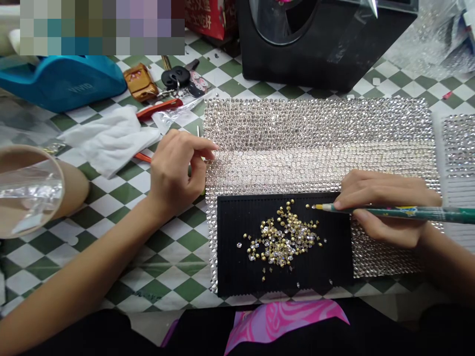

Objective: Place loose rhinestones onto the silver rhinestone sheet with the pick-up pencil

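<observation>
Rhinestone heap [282,238]: loose on black ridged tray [237,277], near centre of counter [163,267]. Right hand [382,207] is closer, gripping green picker pencil [408,212], long axis left-right, tip just beyond heap's far-right edge. Left hand [178,170] pinches studded sheet [315,143] edge, far-left of heap.

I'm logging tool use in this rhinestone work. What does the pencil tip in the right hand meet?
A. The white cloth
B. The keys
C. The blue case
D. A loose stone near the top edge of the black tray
D: the right hand holds the green pencil with its tip at a single loose stone on the black tray, apart from the main pile of stones.
</observation>
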`<action>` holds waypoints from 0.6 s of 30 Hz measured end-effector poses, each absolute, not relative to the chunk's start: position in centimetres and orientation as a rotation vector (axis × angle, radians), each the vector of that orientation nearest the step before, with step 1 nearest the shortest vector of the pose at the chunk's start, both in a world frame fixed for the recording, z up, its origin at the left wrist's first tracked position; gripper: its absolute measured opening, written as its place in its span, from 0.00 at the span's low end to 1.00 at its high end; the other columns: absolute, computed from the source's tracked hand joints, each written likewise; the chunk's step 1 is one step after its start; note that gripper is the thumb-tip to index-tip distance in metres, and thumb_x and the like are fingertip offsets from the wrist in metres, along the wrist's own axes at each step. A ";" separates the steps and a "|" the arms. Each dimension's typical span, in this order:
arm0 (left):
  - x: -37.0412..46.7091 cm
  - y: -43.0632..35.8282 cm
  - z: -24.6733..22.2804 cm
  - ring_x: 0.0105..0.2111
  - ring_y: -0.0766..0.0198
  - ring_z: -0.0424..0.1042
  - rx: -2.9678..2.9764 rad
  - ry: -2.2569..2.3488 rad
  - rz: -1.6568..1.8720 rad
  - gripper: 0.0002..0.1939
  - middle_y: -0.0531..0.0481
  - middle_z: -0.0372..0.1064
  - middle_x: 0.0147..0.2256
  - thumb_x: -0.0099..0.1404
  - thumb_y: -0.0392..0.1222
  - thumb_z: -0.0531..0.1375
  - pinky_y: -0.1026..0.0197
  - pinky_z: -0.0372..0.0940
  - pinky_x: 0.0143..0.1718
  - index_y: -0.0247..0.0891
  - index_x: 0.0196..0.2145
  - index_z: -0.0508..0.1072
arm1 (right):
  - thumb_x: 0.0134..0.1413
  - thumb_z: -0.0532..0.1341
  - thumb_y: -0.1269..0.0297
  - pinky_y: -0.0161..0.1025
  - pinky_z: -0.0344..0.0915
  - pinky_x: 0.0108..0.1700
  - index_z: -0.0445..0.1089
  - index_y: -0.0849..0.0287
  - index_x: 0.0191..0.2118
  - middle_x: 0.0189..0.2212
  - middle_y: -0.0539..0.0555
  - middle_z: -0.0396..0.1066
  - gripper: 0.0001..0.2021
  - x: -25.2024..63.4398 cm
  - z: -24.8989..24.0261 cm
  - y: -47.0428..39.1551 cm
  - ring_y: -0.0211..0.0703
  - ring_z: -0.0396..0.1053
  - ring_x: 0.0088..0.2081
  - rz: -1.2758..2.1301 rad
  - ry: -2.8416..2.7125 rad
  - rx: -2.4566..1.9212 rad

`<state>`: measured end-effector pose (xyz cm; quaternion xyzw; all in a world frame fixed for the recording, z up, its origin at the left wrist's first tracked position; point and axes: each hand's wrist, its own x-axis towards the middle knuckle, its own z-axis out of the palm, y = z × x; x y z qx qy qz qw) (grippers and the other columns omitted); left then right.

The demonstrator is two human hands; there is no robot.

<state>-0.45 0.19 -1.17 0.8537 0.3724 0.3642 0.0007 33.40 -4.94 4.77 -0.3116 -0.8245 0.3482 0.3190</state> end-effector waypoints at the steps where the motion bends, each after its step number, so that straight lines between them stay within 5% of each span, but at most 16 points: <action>1: -0.4 0.2 -1.2 0.30 0.65 0.64 2.682 1.168 1.145 0.16 0.55 0.66 0.29 0.65 0.22 0.49 0.61 0.61 0.37 0.36 0.43 0.69 | 0.52 0.57 0.78 0.36 0.67 0.31 0.72 0.59 0.38 0.26 0.51 0.69 0.11 33.4 4.8 -4.9 0.34 0.67 0.29 0.897 -2.152 -0.824; 6: -0.4 0.3 -1.2 0.29 0.64 0.64 2.672 1.151 1.188 0.16 0.54 0.66 0.28 0.64 0.22 0.50 0.60 0.61 0.35 0.38 0.42 0.69 | 0.50 0.57 0.78 0.37 0.67 0.28 0.73 0.53 0.39 0.24 0.49 0.69 0.14 33.4 4.9 -4.7 0.35 0.68 0.27 0.842 -2.131 -0.852; 18: -0.4 0.3 -1.0 0.29 0.63 0.63 2.664 1.137 1.180 0.16 0.53 0.67 0.28 0.65 0.23 0.49 0.60 0.61 0.36 0.38 0.42 0.69 | 0.51 0.57 0.79 0.35 0.68 0.31 0.72 0.60 0.38 0.26 0.51 0.71 0.11 33.2 4.7 -4.6 0.33 0.68 0.28 0.889 -2.179 -0.772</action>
